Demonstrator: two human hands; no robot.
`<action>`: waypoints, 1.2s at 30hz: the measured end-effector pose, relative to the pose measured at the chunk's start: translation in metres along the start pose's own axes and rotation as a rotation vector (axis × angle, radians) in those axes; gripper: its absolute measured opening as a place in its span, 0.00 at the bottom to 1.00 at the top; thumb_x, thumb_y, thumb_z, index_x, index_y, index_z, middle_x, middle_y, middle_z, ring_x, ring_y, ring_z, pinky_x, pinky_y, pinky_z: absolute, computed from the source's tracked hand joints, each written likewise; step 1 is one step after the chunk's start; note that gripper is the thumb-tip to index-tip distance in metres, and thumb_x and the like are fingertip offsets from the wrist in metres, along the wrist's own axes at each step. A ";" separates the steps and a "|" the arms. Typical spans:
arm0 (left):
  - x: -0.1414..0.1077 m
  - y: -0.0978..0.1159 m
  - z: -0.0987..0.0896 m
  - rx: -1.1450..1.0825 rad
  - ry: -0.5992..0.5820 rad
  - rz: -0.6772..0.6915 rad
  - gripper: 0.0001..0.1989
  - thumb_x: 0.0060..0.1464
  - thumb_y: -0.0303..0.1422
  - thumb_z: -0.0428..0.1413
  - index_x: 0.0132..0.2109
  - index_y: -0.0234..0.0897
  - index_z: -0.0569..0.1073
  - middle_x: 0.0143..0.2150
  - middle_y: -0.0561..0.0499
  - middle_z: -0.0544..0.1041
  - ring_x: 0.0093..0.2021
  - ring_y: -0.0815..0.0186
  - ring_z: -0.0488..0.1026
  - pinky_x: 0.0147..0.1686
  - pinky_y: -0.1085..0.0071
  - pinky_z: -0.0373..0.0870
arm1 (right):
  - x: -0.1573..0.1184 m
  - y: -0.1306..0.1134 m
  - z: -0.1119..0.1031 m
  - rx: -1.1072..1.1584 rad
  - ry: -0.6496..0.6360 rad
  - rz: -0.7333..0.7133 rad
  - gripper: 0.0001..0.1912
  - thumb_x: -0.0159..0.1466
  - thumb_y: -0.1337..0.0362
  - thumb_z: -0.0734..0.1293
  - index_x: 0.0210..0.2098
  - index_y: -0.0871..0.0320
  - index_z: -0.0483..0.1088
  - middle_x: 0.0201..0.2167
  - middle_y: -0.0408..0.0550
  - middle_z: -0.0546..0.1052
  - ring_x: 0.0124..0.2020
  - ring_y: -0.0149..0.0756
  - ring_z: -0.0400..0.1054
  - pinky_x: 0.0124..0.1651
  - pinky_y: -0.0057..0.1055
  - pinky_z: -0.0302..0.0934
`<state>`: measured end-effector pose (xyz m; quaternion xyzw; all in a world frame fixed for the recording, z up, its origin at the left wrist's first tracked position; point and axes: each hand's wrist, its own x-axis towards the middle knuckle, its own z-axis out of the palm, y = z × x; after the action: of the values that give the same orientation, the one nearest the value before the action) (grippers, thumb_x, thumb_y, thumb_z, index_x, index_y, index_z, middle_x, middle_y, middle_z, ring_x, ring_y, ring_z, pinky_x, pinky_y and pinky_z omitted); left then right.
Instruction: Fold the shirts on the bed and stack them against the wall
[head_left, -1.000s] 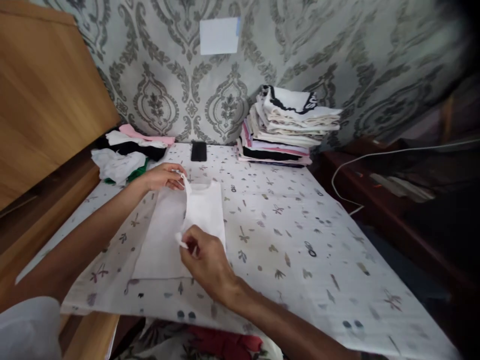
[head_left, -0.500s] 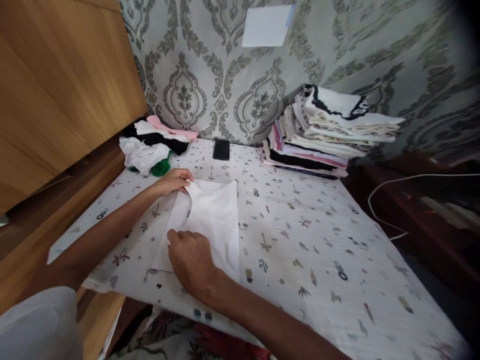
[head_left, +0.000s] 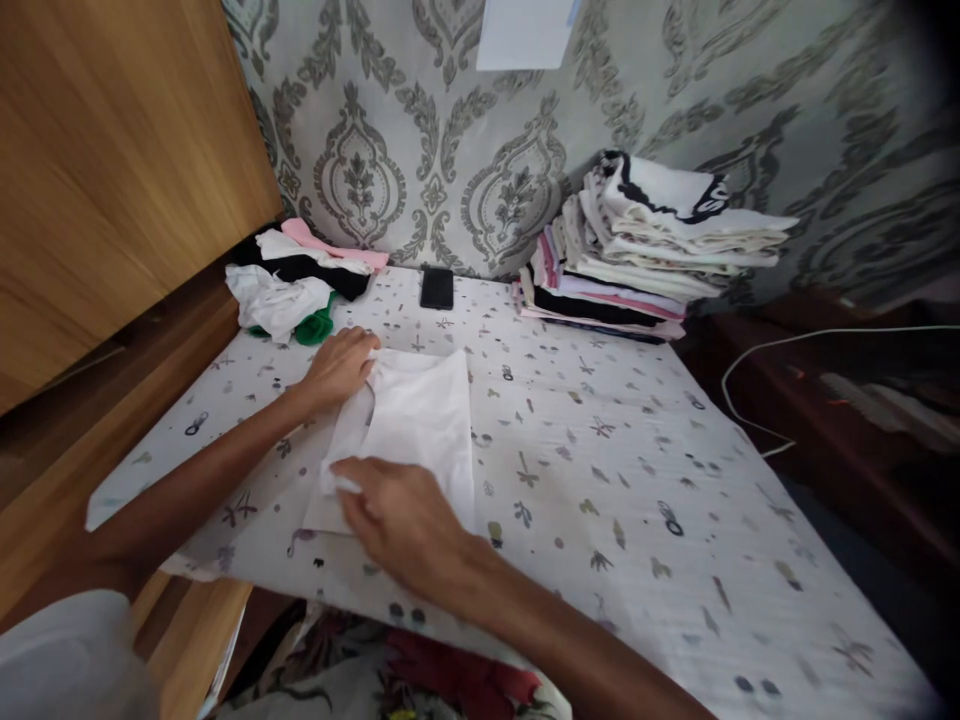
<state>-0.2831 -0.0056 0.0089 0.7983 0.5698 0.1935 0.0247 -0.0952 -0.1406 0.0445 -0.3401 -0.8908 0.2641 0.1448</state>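
Note:
A white garment (head_left: 420,405), partly folded, lies on the patterned sheet (head_left: 570,470) in front of me. My left hand (head_left: 341,368) is closed on the garment's far left corner. Nearer to me, my right hand (head_left: 397,510) pinches a bit of the white fabric at the garment's left side, thumb and index finger together. The right hand and wrist cover the garment's near part.
Crumpled clothes (head_left: 281,300) lie at the back left beside a wooden cabinet (head_left: 135,170). A black phone (head_left: 436,288) rests near the wall. Folded clothes (head_left: 637,250) are stacked at the back right. A white cable (head_left: 750,350) hangs at the right.
The right hand's fingers now pinch a piece of fabric and have shifted slightly left. The left hand's fingers have closed more over the corner. The whole view has shifted a little.

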 end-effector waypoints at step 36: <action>-0.075 0.046 0.023 0.127 -0.173 0.075 0.40 0.67 0.54 0.36 0.73 0.29 0.46 0.76 0.34 0.45 0.76 0.51 0.37 0.71 0.48 0.39 | -0.025 0.113 0.012 -0.323 0.132 -0.032 0.32 0.73 0.51 0.54 0.71 0.62 0.51 0.72 0.59 0.53 0.74 0.46 0.40 0.73 0.52 0.41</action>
<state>-0.2547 -0.0869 -0.0214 0.8327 0.5464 0.0879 0.0159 -0.0224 -0.0912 -0.0313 -0.3611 -0.9156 0.0925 0.1506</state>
